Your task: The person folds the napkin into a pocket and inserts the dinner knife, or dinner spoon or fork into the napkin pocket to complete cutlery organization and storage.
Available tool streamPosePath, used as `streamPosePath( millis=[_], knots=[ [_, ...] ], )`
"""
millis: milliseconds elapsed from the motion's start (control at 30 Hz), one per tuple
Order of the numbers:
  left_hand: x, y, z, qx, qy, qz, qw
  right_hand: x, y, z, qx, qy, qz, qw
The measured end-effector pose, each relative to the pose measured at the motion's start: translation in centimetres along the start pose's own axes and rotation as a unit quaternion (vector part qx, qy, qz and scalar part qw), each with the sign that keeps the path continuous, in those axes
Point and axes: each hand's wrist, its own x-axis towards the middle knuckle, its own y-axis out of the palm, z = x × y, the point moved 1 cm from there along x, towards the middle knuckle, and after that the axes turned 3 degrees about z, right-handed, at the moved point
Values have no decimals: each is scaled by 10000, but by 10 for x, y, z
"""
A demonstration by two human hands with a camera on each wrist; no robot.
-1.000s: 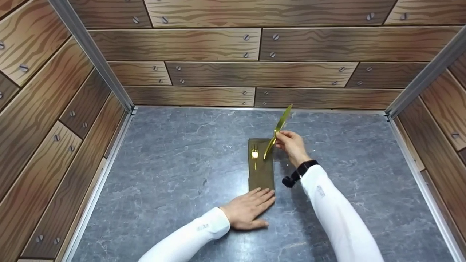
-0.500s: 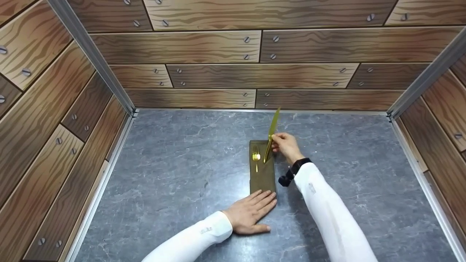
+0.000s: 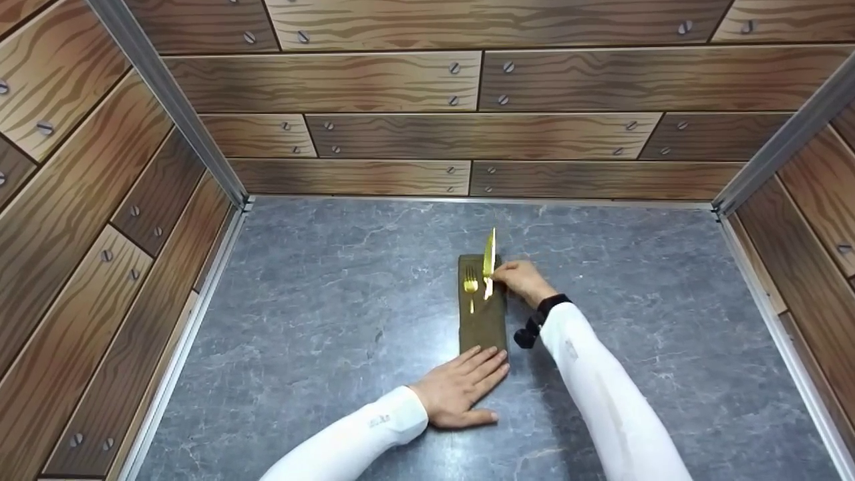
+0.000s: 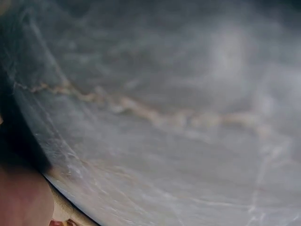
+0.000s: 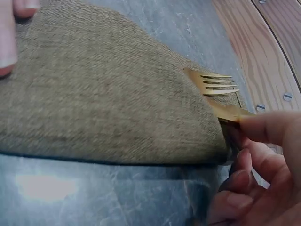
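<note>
A folded olive-brown cloth napkin (image 3: 482, 329) lies lengthwise on the floor surface. My left hand (image 3: 461, 393) rests flat across its near end, fingers spread and thumb apart. Gold fork (image 3: 470, 283) tines and neck show on the napkin's left side; in the right wrist view the rest of the fork (image 5: 207, 82) is under the cloth's edge. At the napkin's right side, my right hand (image 3: 526, 280) pinches a gold knife (image 3: 490, 252), blade pointing away. The knife's (image 5: 225, 112) handle goes in under the cloth beside the fork. The left wrist view shows mostly blurred surface.
Grey marbled surface (image 3: 320, 294) surrounds the napkin. Wood-patterned walls stand at the back (image 3: 387, 137), left (image 3: 80, 267) and right (image 3: 815, 200), with metal rails along the edges. A black band (image 3: 553, 307) with a small device sits on the right wrist.
My right hand has moved left and toward me with the knife, which has turned nearly parallel to the fork; its handle has slid under the cloth. The left hand stays in place.
</note>
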Motion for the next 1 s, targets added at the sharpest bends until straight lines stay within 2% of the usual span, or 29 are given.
streamPosePath(
  millis=[300, 567, 667, 800, 1000],
  knots=[
    [1, 2, 1, -191, -45, -54, 9998, -13, 1, 0, -225, 476, 613, 9967],
    [0, -1, -2, -307, -40, 8, 9995, -20, 2, -4, -522, 865, 870, 9911],
    [1, 0, -3, -336, -48, 33, 9994, -21, 0, -6, -378, 978, 1000, 9894],
    [1, 1, -3, -398, -71, 9, 9992, -22, 0, -8, 76, 1115, 1133, 9873],
    [1, 2, -1, -427, -56, -124, 9990, -23, 1, -9, 345, 1090, 1095, 9874]
  ],
)
